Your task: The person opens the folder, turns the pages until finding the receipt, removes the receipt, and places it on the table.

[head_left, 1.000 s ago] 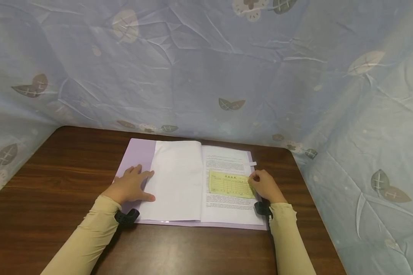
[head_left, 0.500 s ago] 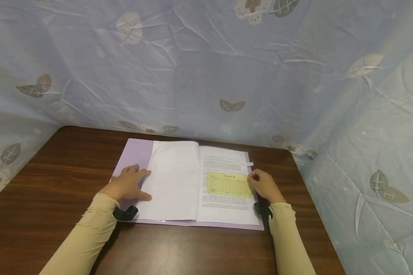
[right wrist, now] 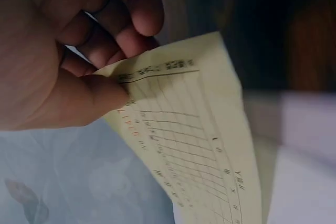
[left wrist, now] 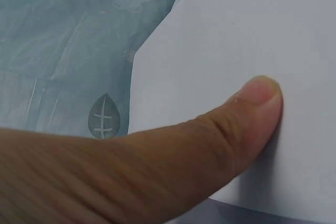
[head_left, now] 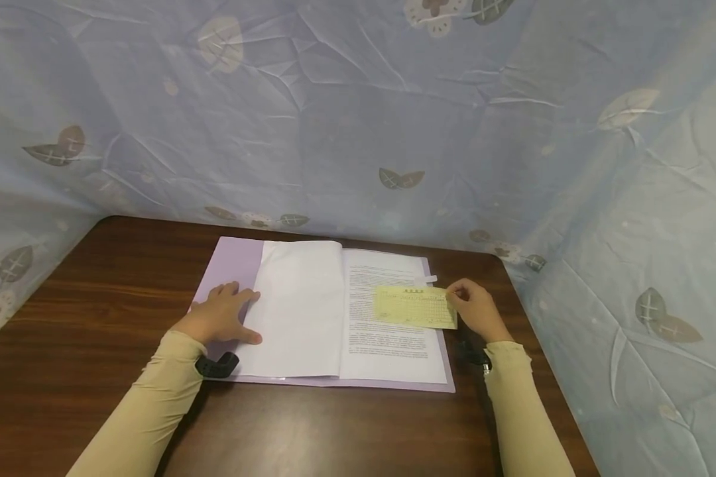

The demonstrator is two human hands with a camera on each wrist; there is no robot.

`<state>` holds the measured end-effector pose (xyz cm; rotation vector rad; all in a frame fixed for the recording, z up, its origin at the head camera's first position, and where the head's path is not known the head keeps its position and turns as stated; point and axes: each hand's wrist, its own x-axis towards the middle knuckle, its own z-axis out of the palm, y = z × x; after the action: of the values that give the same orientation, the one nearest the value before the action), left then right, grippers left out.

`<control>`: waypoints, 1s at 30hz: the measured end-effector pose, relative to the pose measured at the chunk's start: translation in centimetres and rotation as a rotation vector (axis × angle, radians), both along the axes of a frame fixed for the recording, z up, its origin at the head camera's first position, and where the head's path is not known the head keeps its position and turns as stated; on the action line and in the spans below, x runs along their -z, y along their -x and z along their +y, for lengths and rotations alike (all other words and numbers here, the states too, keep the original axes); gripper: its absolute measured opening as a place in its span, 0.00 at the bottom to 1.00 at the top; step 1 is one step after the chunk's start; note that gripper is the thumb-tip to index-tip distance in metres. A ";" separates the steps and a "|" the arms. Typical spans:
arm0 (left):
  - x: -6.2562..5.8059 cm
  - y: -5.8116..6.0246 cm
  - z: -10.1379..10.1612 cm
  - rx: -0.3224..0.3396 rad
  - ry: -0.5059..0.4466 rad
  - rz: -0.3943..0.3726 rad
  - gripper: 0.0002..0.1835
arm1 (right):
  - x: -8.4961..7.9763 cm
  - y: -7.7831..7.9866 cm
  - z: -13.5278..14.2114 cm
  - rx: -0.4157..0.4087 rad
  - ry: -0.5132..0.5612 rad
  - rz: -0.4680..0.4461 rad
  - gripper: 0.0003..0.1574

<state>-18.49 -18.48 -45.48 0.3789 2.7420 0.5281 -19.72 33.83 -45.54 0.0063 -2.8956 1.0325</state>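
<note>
A purple folder lies spread on the table, with a blank white sheet turned to the left and a printed page on the right. My left hand rests on the folder's left side, fingers spread, its thumb over the white sheet. Between thumb and fingers my right hand pinches the right end of a yellow printed form, which overlaps the printed page. In the right wrist view the form is slightly bent, with ruled lines and red digits.
A small white tab sticks out at the folder's right edge. The brown wooden table extends around the folder. A pale blue patterned cloth hangs behind the table and along its sides.
My right hand has moved right and slightly away from me, drawing the yellow form towards the folder's right edge. The left hand stays on the folder, which has shifted slightly left.
</note>
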 end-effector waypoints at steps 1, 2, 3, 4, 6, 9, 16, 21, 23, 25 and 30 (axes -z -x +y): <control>-0.1 0.0 0.0 -0.002 -0.003 -0.002 0.58 | -0.3 0.1 0.7 0.000 -0.004 0.006 0.10; -0.2 0.0 0.0 -0.004 -0.006 -0.004 0.58 | -0.6 0.1 1.4 -0.001 -0.008 0.002 0.10; -0.2 0.0 0.0 -0.006 -0.007 -0.007 0.58 | -1.0 0.1 2.2 -0.001 -0.013 0.001 0.11; -0.3 0.0 0.0 -0.009 -0.007 -0.009 0.58 | -1.3 0.1 2.9 -0.003 -0.024 -0.004 0.12; -0.3 0.0 -0.1 -0.012 -0.005 -0.014 0.58 | -1.8 0.1 4.4 -0.012 -0.037 -0.019 0.13; -0.3 0.0 -0.3 -0.013 0.000 -0.022 0.58 | -2.1 0.1 6.4 -0.022 -0.057 -0.039 0.15; -0.3 -0.2 -1.1 -0.025 0.004 -0.050 0.59 | -1.4 0.0 9.5 -0.012 -0.107 -0.113 0.18; -0.2 -0.4 -1.8 -0.037 0.003 -0.060 0.59 | -0.4 -0.1 10.2 -0.004 -0.122 -0.118 0.17; -0.2 -0.3 -1.9 -0.037 0.002 -0.058 0.59 | 0.0 -0.1 10.4 0.001 -0.129 -0.113 0.16; -0.2 -0.3 -1.9 -0.036 0.001 -0.057 0.59 | 0.2 -0.1 10.4 0.010 -0.131 -0.101 0.15; -0.4 -0.4 -2.1 -0.034 0.009 -0.046 0.58 | 0.2 -0.2 10.1 0.054 -0.118 -0.109 0.17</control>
<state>-18.09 -20.55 -45.07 0.3151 2.7100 0.5264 -19.49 43.94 -45.72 -0.1250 -3.0314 0.8794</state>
